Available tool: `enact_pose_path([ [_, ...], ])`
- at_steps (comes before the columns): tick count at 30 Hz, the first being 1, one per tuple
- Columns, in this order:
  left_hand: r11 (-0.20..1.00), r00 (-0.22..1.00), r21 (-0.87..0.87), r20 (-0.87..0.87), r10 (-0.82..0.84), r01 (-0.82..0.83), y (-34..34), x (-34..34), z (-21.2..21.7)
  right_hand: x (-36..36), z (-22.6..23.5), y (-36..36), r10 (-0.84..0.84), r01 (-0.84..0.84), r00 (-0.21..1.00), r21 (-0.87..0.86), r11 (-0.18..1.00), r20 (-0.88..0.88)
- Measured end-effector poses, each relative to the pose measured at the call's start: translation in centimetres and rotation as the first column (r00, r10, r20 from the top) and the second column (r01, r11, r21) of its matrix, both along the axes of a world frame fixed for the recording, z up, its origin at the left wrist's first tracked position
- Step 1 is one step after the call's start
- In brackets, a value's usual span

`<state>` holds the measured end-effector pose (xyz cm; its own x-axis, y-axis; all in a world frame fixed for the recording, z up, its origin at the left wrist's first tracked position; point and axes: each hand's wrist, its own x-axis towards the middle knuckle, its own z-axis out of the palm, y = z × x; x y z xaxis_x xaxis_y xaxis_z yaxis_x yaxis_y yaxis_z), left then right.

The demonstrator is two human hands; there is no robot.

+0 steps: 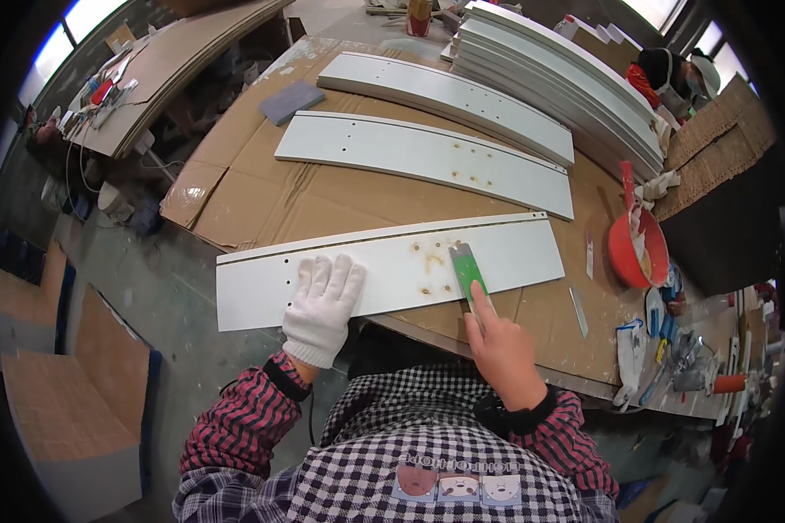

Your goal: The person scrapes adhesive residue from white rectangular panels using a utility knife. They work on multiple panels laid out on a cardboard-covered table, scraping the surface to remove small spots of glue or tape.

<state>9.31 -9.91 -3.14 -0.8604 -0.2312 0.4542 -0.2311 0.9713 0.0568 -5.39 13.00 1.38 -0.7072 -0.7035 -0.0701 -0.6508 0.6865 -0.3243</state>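
A long white board (377, 275) lies across the near edge of the cardboard-covered table. On its left half my left hand (324, 305), in a white knitted glove, rests flat with the fingers stretched out. My bare right hand (500, 349) grips a putty knife (467, 268) with a green part showing above the fingers. The knife's tip is at the board, beside several holes with yellowish-brown filler smears (431, 260) around them. A dark groove runs along the board's far edge, and several dark holes sit near my left fingers.
Two more white boards (392, 151) (453, 94) lie farther back, near a grey block (290, 103). A tall stack of white panels (549, 78) stands behind. At right are a red pan (628, 248), a loose blade (577, 312) and cluttered tools. Another person (672, 78) is at the far right.
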Motion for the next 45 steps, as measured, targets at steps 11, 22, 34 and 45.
enact_pose_path([
  [11, 1.000, 1.000, 0.020, -0.004, 0.017, -0.017, 0.0, 0.0, 0.0, -0.1, 0.7, 0.6, -0.016, 0.022, 0.997, -0.087, 0.996, 0.071],
  [22, 1.000, 0.999, 0.003, -0.053, -0.002, 0.002, 0.1, -0.1, -0.1, -0.1, 0.8, 1.3, 0.040, -0.040, 0.999, -0.023, 0.999, -0.013],
  [34, 1.000, 0.999, -0.014, -0.041, -0.001, 0.001, -0.2, 0.1, -0.4, -1.5, 1.9, -0.2, -0.042, 0.044, 0.994, -0.014, 0.999, 0.097],
  [45, 0.999, 1.000, 0.030, -0.015, -0.019, 0.019, 0.1, 0.0, 0.5, -2.2, 2.1, 4.3, 0.058, -0.058, 0.998, 0.006, 0.998, 0.006],
])
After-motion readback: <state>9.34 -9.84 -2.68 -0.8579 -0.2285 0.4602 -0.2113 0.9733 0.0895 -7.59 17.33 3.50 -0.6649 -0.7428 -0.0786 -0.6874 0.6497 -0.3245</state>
